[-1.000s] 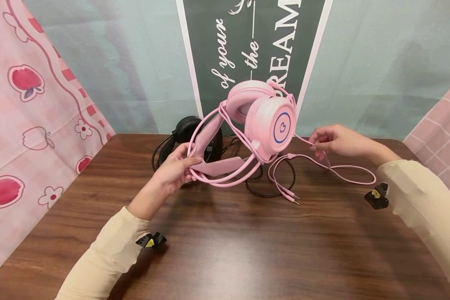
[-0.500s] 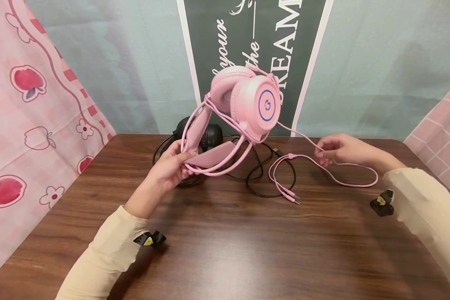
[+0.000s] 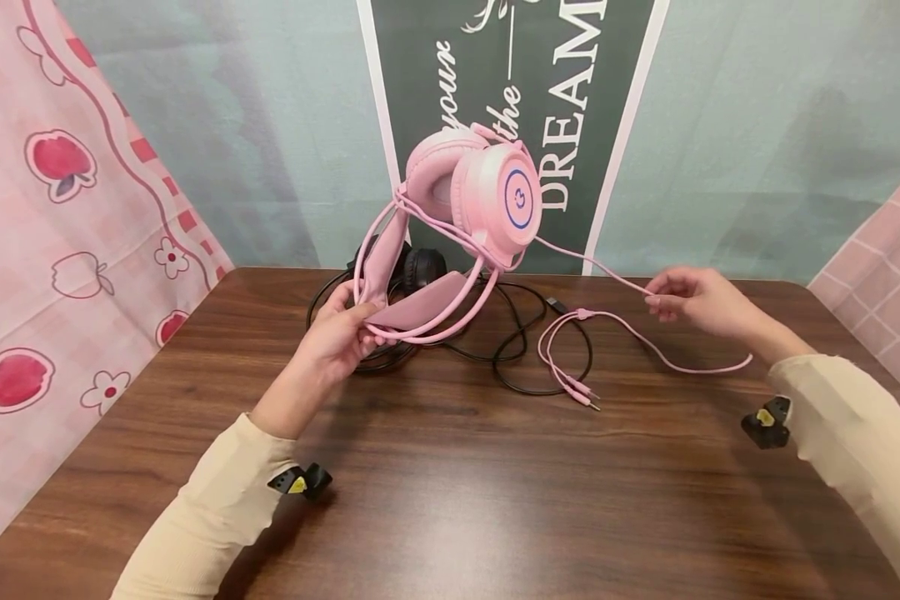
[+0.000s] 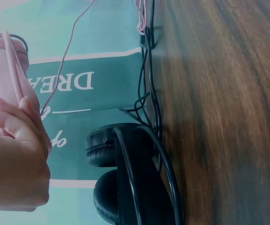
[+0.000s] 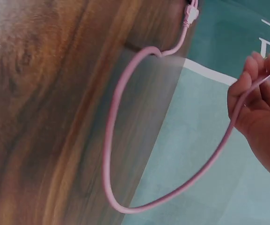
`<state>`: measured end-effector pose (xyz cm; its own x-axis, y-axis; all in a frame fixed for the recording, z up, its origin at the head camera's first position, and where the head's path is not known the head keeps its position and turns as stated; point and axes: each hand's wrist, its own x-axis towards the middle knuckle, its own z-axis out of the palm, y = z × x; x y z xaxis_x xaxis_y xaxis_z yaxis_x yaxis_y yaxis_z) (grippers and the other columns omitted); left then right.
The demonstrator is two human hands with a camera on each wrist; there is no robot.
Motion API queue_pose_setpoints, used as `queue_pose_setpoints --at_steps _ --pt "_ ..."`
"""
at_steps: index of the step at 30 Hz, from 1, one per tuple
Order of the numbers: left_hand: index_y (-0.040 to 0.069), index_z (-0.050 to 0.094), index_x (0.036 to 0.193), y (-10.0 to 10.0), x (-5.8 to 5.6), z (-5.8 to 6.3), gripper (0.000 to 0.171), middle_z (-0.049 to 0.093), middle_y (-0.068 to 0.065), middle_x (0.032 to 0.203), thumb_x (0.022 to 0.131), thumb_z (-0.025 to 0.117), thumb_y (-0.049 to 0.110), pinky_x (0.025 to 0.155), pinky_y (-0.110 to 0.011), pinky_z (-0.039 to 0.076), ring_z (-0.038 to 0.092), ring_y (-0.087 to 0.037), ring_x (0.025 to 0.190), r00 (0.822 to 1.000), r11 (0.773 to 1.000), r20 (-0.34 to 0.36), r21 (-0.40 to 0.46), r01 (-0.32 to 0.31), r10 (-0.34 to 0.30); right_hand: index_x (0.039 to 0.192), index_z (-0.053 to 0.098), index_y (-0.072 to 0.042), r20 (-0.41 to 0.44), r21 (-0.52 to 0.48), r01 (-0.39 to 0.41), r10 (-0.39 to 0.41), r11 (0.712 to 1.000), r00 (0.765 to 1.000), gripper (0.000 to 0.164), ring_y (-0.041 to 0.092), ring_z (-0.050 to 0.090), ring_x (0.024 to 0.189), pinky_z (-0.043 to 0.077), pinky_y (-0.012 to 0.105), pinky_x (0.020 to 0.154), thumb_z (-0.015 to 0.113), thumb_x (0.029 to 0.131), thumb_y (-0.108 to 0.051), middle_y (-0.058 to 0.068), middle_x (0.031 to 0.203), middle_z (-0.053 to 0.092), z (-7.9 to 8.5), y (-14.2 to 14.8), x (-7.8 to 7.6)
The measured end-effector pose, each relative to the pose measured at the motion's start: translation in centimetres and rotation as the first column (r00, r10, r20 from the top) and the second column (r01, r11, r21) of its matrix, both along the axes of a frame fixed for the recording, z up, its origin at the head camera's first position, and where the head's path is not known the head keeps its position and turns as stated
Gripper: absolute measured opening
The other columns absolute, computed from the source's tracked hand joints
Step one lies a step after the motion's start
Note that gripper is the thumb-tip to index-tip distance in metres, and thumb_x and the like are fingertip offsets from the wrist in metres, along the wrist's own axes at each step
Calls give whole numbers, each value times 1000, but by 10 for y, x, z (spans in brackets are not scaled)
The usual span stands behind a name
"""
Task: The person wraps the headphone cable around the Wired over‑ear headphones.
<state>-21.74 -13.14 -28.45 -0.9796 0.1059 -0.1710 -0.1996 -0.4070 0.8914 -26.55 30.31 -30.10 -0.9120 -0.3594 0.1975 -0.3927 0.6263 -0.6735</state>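
Observation:
A pink headset (image 3: 498, 200) is held up above the table by my left hand (image 3: 337, 337), which grips its headband with the earcups tilted up and away. In the left wrist view the left hand (image 4: 18, 150) has its fingers round the pink band. To the right, my right hand (image 3: 693, 304) pinches the pink cable (image 3: 596, 265), which runs taut from the earcup. The right wrist view shows that cable (image 5: 107, 140) hanging in a loop below the right hand (image 5: 261, 98). Its split end with two plugs (image 3: 581, 392) lies on the table.
Behind the pink headset a black headset (image 3: 423, 271) lies on the wooden table (image 3: 450, 483), partly hidden, with its black cable (image 3: 521, 387) coiled beside it. A cloth with lettering (image 3: 570, 125) hangs at the back. Patterned pink cloth (image 3: 60, 275) hangs at the left.
The pink headset has moved up and to the left with my left hand. My right hand has shifted slightly right and down, and the cable between them has straightened.

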Motion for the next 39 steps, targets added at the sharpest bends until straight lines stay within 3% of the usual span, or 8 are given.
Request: queue_pose_setpoints --at_steps 3,7,15,21,24,30,39 --pt "14 36 99 3 1 -1 20 53 -6 64 92 39 -4 35 -11 38 53 -11 38 1000 1000 12 -6 -5 5 86 64 3 -28 59 2 -1 998 1000 4 10 59 62 48 23 51 62 84 2 5 71 62 -1 -5 3" --pt "14 34 99 8 1 -3 20 52 -7 63 92 40 -4 36 -11 39 54 -12 39 1000 1000 26 -16 -14 14 84 68 -3 -73 100 -54 62 994 995 7 9 55 63 44 20 51 66 80 2 10 76 63 -5 -12 6" --pt "14 34 96 12 1 -6 19 52 -5 66 93 41 -3 35 -10 38 55 -12 40 999 999 42 0 -32 32 81 70 -8 -160 124 -166 185 978 970 11 4 53 67 43 17 56 70 75 2 2 76 65 -11 -24 10" --pt "15 33 94 15 2 -7 19 47 -7 69 93 39 -3 34 -9 36 54 -13 38 996 998 62 22 -58 56 76 70 -7 -184 166 -296 324 941 928 8 3 53 67 44 18 57 72 74 1 -2 73 63 -17 -34 12" --pt "16 33 95 16 0 -7 20 44 -8 75 93 39 -3 35 -9 36 54 -13 38 993 995 57 3 -99 98 77 70 -4 -187 130 -377 396 917 899 6 4 53 66 44 17 58 71 74 1 0 73 63 -19 -39 15" --pt "15 34 96 19 -1 -10 22 42 -8 78 91 41 -5 35 -11 38 53 -13 37 980 981 42 -42 -192 193 83 71 -3 -241 34 -514 506 857 828 25 7 56 71 44 15 60 67 69 17 0 77 63 -19 -48 17" --pt "15 35 102 21 -2 -16 26 43 -9 79 89 43 -6 34 -11 38 53 -12 37 969 964 27 -106 -242 246 89 71 -9 -263 7 -545 528 838 808 34 7 56 77 44 15 66 66 70 18 2 81 63 7 -57 27"
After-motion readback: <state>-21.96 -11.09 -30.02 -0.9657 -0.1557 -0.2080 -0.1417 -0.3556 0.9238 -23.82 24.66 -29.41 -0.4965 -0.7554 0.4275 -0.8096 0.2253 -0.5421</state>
